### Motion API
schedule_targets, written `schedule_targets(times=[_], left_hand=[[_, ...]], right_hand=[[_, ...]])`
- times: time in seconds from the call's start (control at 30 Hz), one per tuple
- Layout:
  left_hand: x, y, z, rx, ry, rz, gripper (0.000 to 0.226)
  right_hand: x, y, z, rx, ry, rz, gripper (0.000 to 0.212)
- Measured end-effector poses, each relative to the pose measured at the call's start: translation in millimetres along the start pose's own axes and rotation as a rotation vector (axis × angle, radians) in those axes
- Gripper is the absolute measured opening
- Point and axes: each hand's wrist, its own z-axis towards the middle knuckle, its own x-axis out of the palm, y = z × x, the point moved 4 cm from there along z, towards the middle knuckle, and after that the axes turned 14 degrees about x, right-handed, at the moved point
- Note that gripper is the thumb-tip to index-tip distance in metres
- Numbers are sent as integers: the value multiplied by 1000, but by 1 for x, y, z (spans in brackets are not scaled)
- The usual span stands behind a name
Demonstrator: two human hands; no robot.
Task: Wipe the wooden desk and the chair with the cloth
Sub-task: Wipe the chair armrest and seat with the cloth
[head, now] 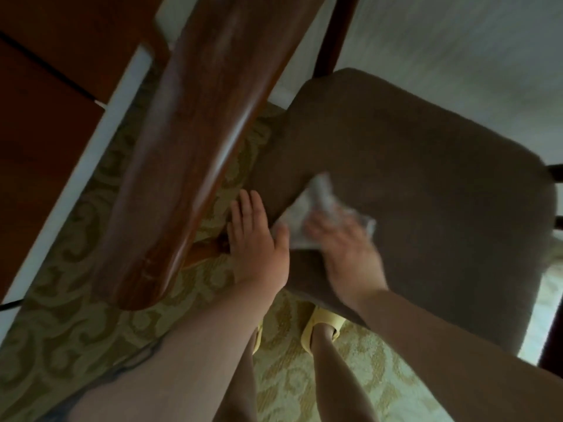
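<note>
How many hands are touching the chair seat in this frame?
2. The left hand rests flat on the chair seat at its near left edge; the right hand presses the cloth on the seat beside it. Motion blur hides the right fingers.

Both forearms are bare; no sleeves, watch or rings are visible. The left hand (pixel 259 239) and right hand (pixel 344 248) are ungloved. The lower legs are bare. Pale yellow open-toed slippers (pixel 323 325) cover the feet.
</note>
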Motion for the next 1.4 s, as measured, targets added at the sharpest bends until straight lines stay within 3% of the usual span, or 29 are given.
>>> schedule_targets(times=[0.03,0.1,0.17,0.23,0.33,0.4,0.47,0.53,0.63,0.77,0.9,0.97,1.07,1.1,1.2,1.27,1.3,1.4], left_hand=[[-6,-7,-3,56,29,-20,65],[-26,-23,-6,159,7,-82,66],[-55,-43,-10,214,-71,-113,67],[-85,-68,-19,284,-120,-142,65],[-134,-103,-41,447,-210,-164,62],[-157,-109,-63,537,-304,-107,58],[-185,-100,-76,483,-411,-89,53],[-206,-74,-81,225,-501,-195,48],[-218,-37,-83,-89,-432,-221,51],[-223,-26,-70,-111,-260,-147,53],[-229,-29,-62,-122,-221,-205,54],[-232,-30,-62,-109,-213,-267,55],[-230,-33,-62,-79,-224,-308,55],[-229,-35,-59,-62,-225,-323,55],[-225,-38,-46,-49,-238,-481,58],[-221,-39,-39,-124,-286,-615,61],[-220,-41,-34,-138,-289,-630,60],[-218,-58,-18,-116,-278,-545,56]], right_hand=[[1,21,-3,-110,94,50,50],[-21,43,2,0,104,268,45],[-63,51,8,247,-70,482,45],[-109,65,9,340,-216,617,49],[-180,109,10,186,-359,646,49],[-206,149,8,-44,-329,561,47],[-213,188,6,-303,-190,454,42],[-203,213,9,-466,-22,317,41],[-173,215,16,-429,133,82,50],[-156,204,5,-117,55,-68,69],[-146,232,-27,-491,309,-208,77],[-150,222,0,-454,222,-266,77],[-171,199,37,35,-6,-194,68],[-171,206,38,29,9,-231,67],[-165,241,25,-423,259,-338,74],[-171,239,41,-519,245,-375,72],[-175,231,59,-463,176,-385,69],[-200,206,116,-54,22,-308,52]])
